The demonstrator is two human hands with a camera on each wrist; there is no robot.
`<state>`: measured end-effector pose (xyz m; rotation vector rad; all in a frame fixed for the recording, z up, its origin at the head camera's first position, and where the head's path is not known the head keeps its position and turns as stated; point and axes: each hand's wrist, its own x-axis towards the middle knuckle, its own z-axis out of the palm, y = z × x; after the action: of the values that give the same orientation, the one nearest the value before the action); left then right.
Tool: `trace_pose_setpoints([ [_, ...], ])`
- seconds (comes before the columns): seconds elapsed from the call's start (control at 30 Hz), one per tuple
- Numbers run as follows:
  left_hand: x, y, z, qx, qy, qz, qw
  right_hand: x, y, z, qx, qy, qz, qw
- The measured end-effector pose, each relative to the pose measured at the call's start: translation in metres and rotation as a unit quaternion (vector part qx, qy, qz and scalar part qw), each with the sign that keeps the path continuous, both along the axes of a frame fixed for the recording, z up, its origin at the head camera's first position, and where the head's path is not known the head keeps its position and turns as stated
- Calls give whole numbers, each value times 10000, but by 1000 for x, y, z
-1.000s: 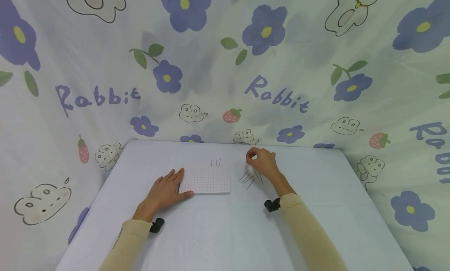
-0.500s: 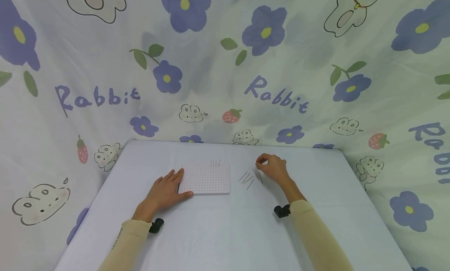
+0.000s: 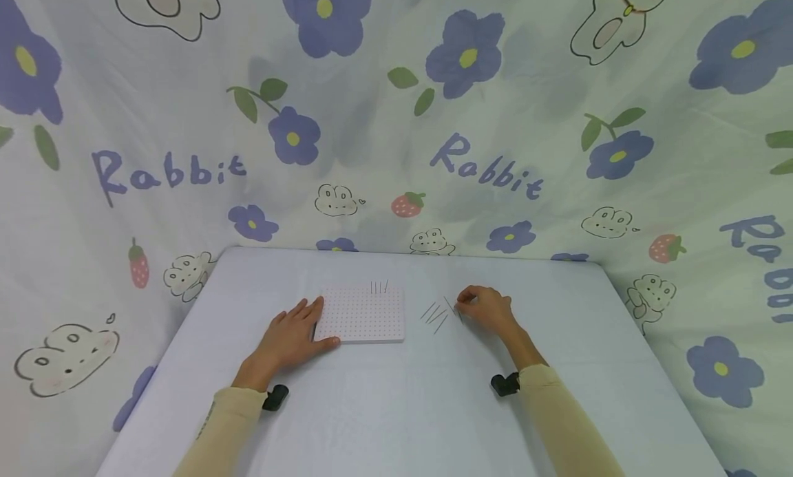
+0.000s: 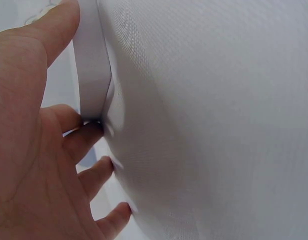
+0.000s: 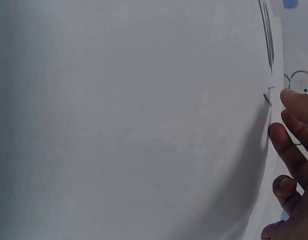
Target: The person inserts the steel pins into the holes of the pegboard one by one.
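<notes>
In the head view a white pegboard (image 3: 361,317) with a grid of small dots lies on the table. Several thin dark sticks (image 3: 380,287) stand in its far right part. The left hand (image 3: 291,336) rests against the board's left side, fingers spread and the thumb at the near edge. The left wrist view shows the board's white side (image 4: 92,60) beside that thumb. Right of the board, more thin dark sticks (image 3: 436,312) lie loose. The right hand (image 3: 488,308) is low over the rightmost ones, thumb and index fingertips close above a stick (image 5: 267,99), with a small gap between them.
A white cloth covers the table (image 3: 396,408). Behind it hangs a curtain (image 3: 372,126) printed with flowers and rabbits. Each wrist carries a small black camera, the left one (image 3: 275,397) and the right one (image 3: 504,384).
The right hand has moved right and down toward the near side, from beyond the loose sticks to the rightmost ones. The left hand and the board have stayed in place.
</notes>
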<state>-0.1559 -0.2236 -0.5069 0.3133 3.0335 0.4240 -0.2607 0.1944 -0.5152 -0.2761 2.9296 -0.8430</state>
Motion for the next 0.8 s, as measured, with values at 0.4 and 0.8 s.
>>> trace_pose_setpoints([
  [0.4,1,-1,0,66,51,-43,10000,6,2,-3,82,-85,43,9999],
  [0.8,0,-2,-1,56,44,-38,10000,7,3,-5,51,-125,75,9999],
])
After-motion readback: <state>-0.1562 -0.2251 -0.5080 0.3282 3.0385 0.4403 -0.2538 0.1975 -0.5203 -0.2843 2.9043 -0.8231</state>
